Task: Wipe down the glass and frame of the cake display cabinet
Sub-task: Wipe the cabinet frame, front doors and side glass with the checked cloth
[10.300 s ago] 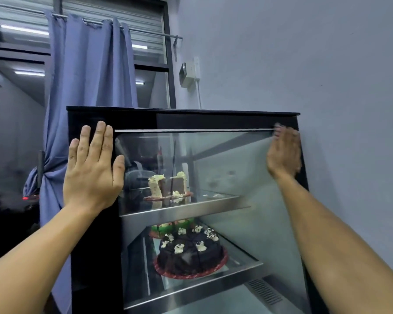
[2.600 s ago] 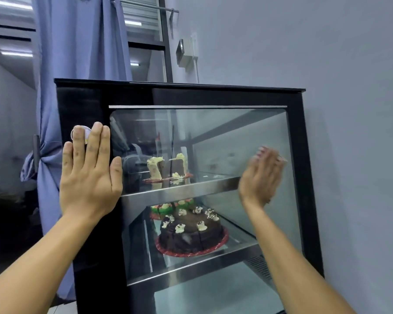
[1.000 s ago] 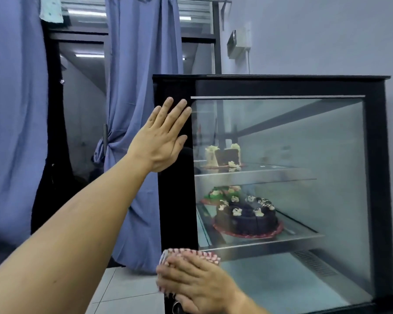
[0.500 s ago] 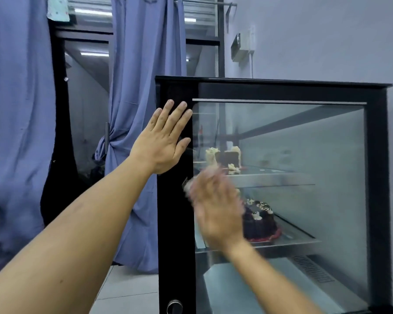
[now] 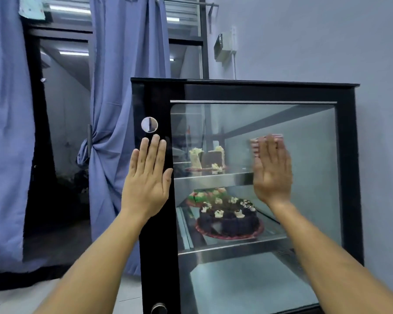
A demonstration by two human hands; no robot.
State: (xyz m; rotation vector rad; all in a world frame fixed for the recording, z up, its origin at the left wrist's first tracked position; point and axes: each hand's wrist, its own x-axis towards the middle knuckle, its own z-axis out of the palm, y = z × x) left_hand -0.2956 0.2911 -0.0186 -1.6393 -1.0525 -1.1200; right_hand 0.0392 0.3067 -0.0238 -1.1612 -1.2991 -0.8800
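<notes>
Straight ahead: tall black cake display cabinet (image 5: 268, 91) against a pale grey wall (image 5: 315, 37), with a wide black frame (image 5: 157, 257) round a big pane of glass (image 5: 313, 177). Off to the left, blue curtains (image 5: 127, 64), one tied back beside a dark doorway (image 5: 61, 143). Up on the wall above the cabinet, a small white box (image 5: 225, 47). Behind the glass, two steel shelves: upper shelf (image 5: 213, 180) with cake slices (image 5: 208, 158) on a plate; lower shelf (image 5: 236, 248) with a round chocolate cake (image 5: 229, 219) on a red board and, just behind it, a green-topped cake (image 5: 200, 196). On the left upright of the frame, a round chrome lock (image 5: 149, 124) near the top and another (image 5: 159, 308) at the bottom edge of view. Left hand (image 5: 146, 182) flat on that upright, fingers straight and together, tips just under the upper lock, holding nothing. Right hand (image 5: 271, 173) spread flat on the glass at the height of the upper shelf, slightly blurred, pressing a red-and-white striped cloth (image 5: 255, 142) against the pane; only the cloth's edge visible past the fingertips.
</notes>
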